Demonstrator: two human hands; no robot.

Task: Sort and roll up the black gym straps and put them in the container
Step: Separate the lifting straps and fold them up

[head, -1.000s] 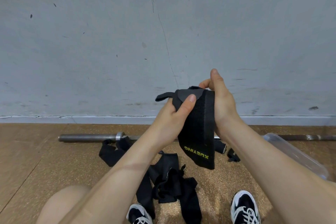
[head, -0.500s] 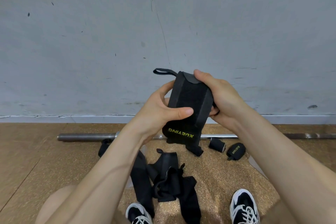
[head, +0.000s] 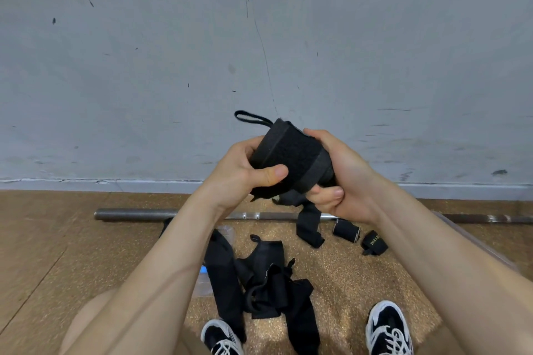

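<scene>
Head view: both hands worked one black strap at chest height before the wall.
Left hand: fingers curled shut around the roll, thumb pressed across its face.
Right hand: closed on the other end, thumb pinching the loose tail that hung below.
Doing it well: probably keep the tail taut and the edges flush while turning, so the roll stays tight.
Finished rolls: two lay near the barbell.
Unrolled straps: heaped between the shoes.
Container: clear rim beside the right forearm.
Floor: speckled cork mat, wood-look boards to the left.
</scene>
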